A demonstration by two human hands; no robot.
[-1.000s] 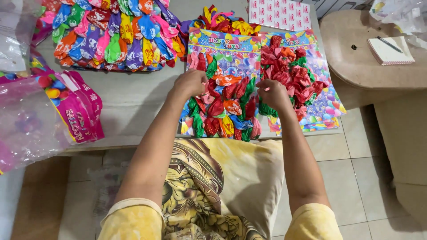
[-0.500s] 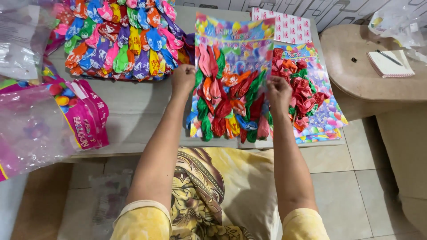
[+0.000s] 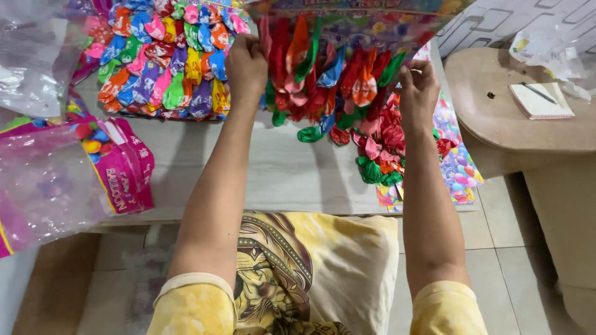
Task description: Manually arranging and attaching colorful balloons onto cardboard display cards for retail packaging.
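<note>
Head view: I'm gripping a colourful printed card hung with red, orange and green balloons [image 3: 329, 68], left hand [image 3: 246, 62] and right hand [image 3: 419, 90] clenching its edges above the grey table [image 3: 285, 167].

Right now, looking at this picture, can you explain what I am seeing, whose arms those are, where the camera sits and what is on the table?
The camera is worn on a person's head and looks down, so the two bare arms are that person's own. The left hand and the right hand each grip a side of a colourful printed card hung with uninflated balloons and hold it up above the pale grey table. A second card covered with red and green balloons lies flat on the table under the right hand. A spread of multicoloured balloons lies further left, and a pink and clear plastic bag sits at the left edge. A small notebook with a pen rests on the round beige side table.
</note>
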